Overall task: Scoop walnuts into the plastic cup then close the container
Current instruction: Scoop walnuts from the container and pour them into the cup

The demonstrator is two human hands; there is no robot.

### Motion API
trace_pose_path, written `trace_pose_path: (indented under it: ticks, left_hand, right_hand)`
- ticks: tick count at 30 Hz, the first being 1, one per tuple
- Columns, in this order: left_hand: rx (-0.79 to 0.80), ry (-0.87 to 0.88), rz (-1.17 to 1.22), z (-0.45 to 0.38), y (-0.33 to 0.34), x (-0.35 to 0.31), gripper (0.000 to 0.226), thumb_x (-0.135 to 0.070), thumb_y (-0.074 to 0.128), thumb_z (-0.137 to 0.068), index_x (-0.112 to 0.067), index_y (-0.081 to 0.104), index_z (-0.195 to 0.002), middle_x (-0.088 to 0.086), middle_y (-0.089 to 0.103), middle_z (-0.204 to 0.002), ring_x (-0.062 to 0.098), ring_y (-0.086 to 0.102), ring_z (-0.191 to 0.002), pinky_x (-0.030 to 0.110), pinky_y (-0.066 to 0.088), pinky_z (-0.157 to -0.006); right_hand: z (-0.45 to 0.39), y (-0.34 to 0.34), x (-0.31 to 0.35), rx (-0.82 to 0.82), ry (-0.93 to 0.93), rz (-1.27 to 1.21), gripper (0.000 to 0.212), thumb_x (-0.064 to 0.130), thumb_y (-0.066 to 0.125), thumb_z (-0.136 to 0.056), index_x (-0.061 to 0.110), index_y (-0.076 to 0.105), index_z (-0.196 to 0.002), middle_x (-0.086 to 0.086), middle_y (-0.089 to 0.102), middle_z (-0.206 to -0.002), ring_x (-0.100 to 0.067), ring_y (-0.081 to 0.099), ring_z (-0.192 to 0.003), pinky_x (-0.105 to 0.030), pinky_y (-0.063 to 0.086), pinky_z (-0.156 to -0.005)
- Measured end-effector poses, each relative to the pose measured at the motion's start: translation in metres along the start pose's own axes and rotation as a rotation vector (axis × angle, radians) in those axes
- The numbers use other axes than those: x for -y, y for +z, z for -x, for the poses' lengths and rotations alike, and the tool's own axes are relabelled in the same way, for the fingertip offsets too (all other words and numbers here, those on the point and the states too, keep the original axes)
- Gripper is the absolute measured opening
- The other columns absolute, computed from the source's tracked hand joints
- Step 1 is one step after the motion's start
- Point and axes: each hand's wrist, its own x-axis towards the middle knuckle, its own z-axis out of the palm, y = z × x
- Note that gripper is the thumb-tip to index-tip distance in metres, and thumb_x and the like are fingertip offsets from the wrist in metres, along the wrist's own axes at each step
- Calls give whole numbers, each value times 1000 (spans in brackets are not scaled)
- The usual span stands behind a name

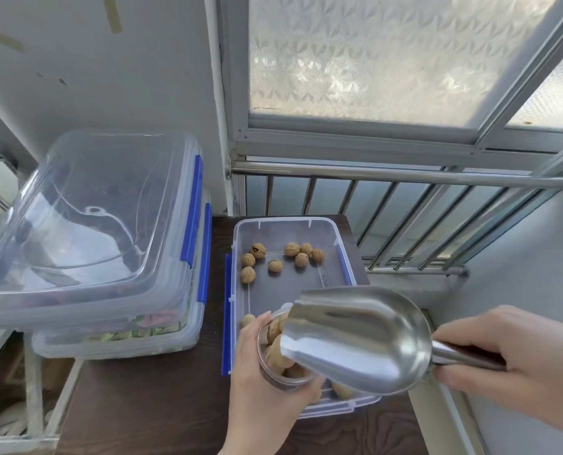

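Note:
My left hand (260, 382) grips a clear plastic cup (275, 379), tilted over the near end of the open clear container (240, 238) with blue clips. Several walnuts (275, 353) fill the cup. My right hand (509, 359) holds the handle of a steel scoop (355, 339), whose mouth is pressed against the cup's opening and hides part of it. Loose walnuts (275, 266) lie scattered on the container's floor toward its far end.
The clear lid (86, 218) with a blue clip rests tilted on top of another closed storage box (116, 339) to the left. All stand on a dark wooden table (148, 405). A metal railing (404, 178) and frosted window lie beyond.

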Motion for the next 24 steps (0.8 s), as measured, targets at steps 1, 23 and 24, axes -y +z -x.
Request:
trace_pose_path:
  ticks: [1,23,24]
  left_hand:
    - [19,-24,17,0,-1,1,100,-33,89,-38,-22,49,-129,-11,60,-121,16,56,-121,50,46,-101]
    - [-28,133,-61,-10,-35,-21,95,-31,90,-40,-27,49,-126,-15,59,-118,3,56,-117,14,42,-99]
    - [-30,164,-88,-10,-37,-23,95,-30,90,-41,-22,49,-127,-12,58,-120,5,55,-117,15,41,-100]
  right_hand:
    - [1,-2,-1,-14,-2,-61,84,88,38,-46,19,64,-87,0,54,-68,-5,41,-50,-17,31,-49]
    - [-118,136,-11,-305,305,-653,39,33,50,-93,13,43,-60,-2,44,-51,-17,36,-49,-30,28,-53]
    - [-121,139,-8,-298,298,-663,39,34,50,-93,13,44,-61,-4,44,-52,-18,36,-49,-29,27,-53]
